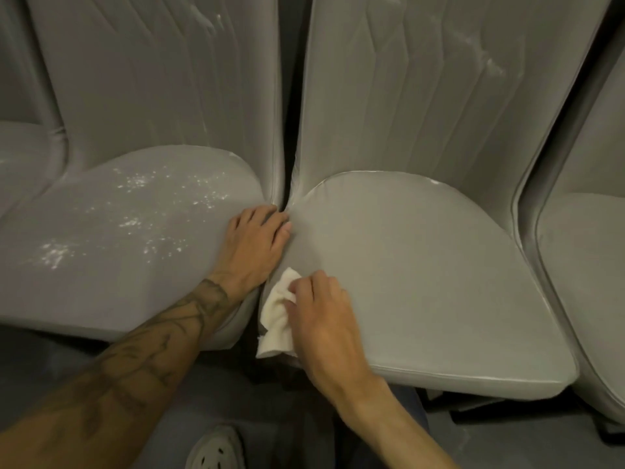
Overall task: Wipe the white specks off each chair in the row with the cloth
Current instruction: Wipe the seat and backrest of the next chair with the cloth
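Observation:
Two grey cushioned chairs stand side by side in front of me. The left chair seat (111, 238) is scattered with white specks (135, 184). The right chair seat (422, 275) looks plain grey, with white marks high on its backrest (490, 62). My right hand (321, 309) grips a crumpled white cloth (279, 316) at the left front edge of the right seat. My left hand (253, 245) rests flat, fingers straight, on the right edge of the left seat, its fingertips at the gap between the two chairs.
More grey chairs continue the row at the far left (23, 157) and far right (588, 265). The left chair's backrest has white smears near its top (206, 20). A shoe (216, 448) and dark floor lie below the seats.

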